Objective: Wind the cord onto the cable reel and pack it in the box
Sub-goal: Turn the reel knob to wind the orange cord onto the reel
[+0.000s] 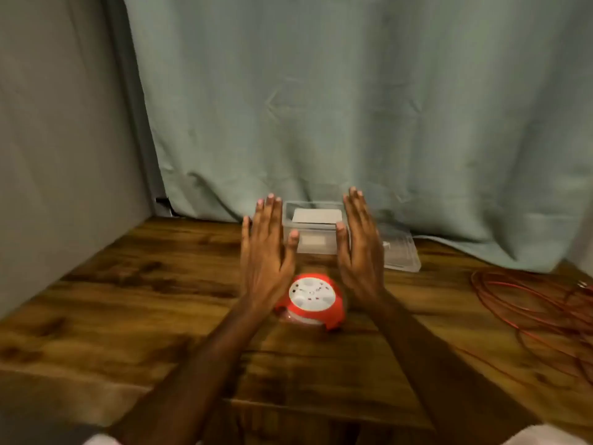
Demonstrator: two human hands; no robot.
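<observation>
Forearms: two bare forearms reach forward over the near table edge, with pale sleeve cloth at the bottom corners.
Table: dark wood-grain planks, glossy in places; wide bare room on the left half and in front of the reel.
Cable reel: round, red plastic body with a white socket face on top, resting on the table between the two wrists; clear plastic shows at its lower left; slightly blurred.
Left hand: flat and spread, fingers straight and pointing away, holding nothing, above the table just left of the box.
Right hand: likewise flat, fingers together and extended, grip empty, just right of the box.
Box: clear rectangular plastic, lid off, standing near the table's far edge between the hands; a pale flat rectangle shows inside.
Lid: clear plastic, lying just right of the box.
Cord: thin red loops heaped loosely at the right table edge, well apart from the reel.
Backdrop: grey-green creased curtain hanging behind the table.
</observation>
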